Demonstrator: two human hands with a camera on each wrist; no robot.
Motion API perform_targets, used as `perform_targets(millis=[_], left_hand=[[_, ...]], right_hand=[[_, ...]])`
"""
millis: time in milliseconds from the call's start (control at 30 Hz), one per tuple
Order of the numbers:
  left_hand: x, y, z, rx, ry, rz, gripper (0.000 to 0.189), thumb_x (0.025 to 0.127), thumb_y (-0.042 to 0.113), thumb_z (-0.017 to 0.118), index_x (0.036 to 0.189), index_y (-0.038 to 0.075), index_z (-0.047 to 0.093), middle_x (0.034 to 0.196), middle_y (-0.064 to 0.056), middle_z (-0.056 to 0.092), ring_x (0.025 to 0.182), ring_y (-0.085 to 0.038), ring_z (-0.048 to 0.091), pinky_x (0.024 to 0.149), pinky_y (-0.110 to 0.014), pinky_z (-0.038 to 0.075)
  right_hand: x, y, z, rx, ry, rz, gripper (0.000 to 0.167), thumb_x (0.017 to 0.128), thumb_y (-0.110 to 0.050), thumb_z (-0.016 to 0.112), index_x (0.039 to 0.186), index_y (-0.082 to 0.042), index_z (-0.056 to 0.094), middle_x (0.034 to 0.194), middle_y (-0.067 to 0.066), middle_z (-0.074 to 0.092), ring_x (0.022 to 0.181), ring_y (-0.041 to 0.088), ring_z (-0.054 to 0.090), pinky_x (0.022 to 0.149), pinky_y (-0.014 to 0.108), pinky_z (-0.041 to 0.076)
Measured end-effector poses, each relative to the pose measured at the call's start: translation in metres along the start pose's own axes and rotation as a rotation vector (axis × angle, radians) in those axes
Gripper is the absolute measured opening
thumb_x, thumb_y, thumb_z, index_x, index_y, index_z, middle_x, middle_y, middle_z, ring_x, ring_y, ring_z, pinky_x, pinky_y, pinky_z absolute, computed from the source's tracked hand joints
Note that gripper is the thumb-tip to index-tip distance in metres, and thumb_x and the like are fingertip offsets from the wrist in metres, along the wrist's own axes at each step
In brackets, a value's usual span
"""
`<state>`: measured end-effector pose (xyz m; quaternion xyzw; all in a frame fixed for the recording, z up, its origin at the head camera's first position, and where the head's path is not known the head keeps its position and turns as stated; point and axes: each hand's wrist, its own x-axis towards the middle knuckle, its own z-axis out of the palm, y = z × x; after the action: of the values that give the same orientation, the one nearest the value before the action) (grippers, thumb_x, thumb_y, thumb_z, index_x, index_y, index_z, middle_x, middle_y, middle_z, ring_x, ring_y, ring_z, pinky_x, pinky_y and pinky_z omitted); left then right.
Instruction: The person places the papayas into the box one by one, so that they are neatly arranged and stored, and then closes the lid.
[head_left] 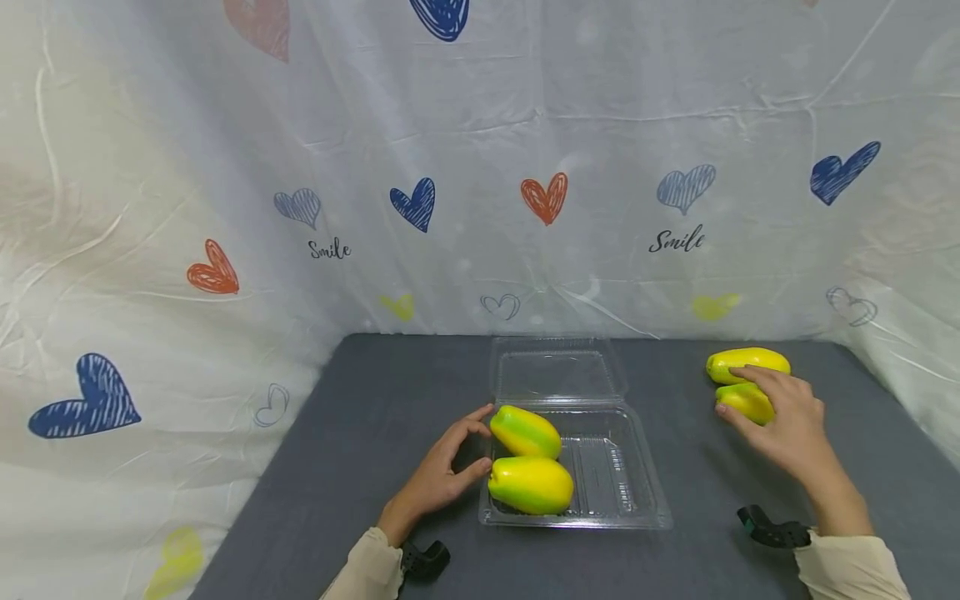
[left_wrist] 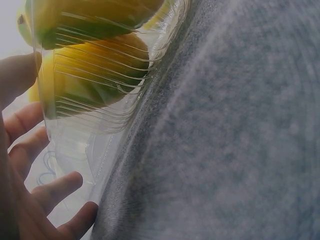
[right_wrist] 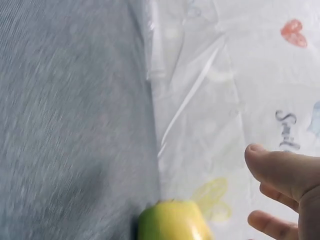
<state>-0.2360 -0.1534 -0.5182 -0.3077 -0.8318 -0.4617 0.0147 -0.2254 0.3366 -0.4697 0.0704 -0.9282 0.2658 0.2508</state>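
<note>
2 fruits (head_left: 531, 486) in the clear box (head_left: 649, 479), looks like reaching for #3
Right grip (head_left: 792, 421) is spread by 2 more fruits (head_left: 742, 403) at its 2 o'clock, left grip (head_left: 437, 477) loosely apart at 9, next probably needs right closing on 1

Creased white sheeting (head_left: 472, 108), printed with hearts (head_left: 416, 207) and 2 "Smile" words (head_left: 677, 240), hangs behind and beside the grey surface (head_left: 397, 392).

Head view: high, farthest back, facing forward and down across tabletop (head_left: 405, 375) to curtain (head_left: 480, 133). Left wrist: low close-up, side-on to clear container (head_left: 600, 479), rolled. Right wrist: close over tabletop, rolled sideways, toward curtain. Container shared head/left wrist; curtain head/right wrist.
</note>
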Motion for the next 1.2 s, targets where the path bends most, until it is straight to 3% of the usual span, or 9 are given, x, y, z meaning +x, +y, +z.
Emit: perform_targets(millis=[367, 700, 967, 1200], left_hand=[[-0.001, -0.001, 0.0, -0.002, -0.002, -0.007, 0.03, 0.1, 0.026, 0.067, 0.125, 0.03, 0.052, 0.166, 0.009, 0.032, 0.156, -0.026, 0.028, 0.12, -0.068, 0.025], [0.0, -0.001, -0.001, -0.005, -0.007, -0.001, 0.03, 0.101, 0.025, 0.066, 0.127, 0.027, 0.052, 0.166, 0.008, 0.032, 0.156, -0.025, 0.028, 0.12, -0.067, 0.025], [0.0, -0.002, -0.001, 0.005, -0.002, 0.004, 0.03, 0.1, 0.025, 0.066, 0.127, 0.023, 0.053, 0.166, 0.009, 0.032, 0.156, -0.026, 0.028, 0.12, -0.067, 0.026], [0.0, -0.001, 0.0, -0.003, -0.004, 0.002, 0.03, 0.1, 0.025, 0.067, 0.127, 0.023, 0.053, 0.166, 0.009, 0.032, 0.156, -0.026, 0.028, 0.12, -0.067, 0.025]], right_hand=[[-0.009, 0.026, -0.001, -0.104, -0.146, 0.065, 0.077, 0.094, -0.037, 0.073, 0.152, -0.002, 0.038, 0.145, 0.04, 0.038, 0.124, 0.066, 0.028, 0.083, 0.075, 0.024], [-0.008, 0.036, -0.006, -0.167, -0.111, 0.097, 0.063, 0.086, -0.011, 0.078, 0.139, 0.007, 0.049, 0.132, 0.042, 0.043, 0.112, 0.062, 0.029, 0.076, 0.067, 0.02], [-0.009, 0.037, -0.011, -0.159, -0.118, 0.116, 0.059, 0.086, -0.015, 0.08, 0.135, 0.006, 0.054, 0.129, 0.04, 0.044, 0.109, 0.06, 0.03, 0.074, 0.062, 0.019], [-0.009, 0.042, -0.01, -0.129, -0.136, 0.091, 0.054, 0.088, -0.021, 0.079, 0.131, 0.003, 0.055, 0.129, 0.04, 0.045, 0.11, 0.065, 0.035, 0.074, 0.067, 0.028]])
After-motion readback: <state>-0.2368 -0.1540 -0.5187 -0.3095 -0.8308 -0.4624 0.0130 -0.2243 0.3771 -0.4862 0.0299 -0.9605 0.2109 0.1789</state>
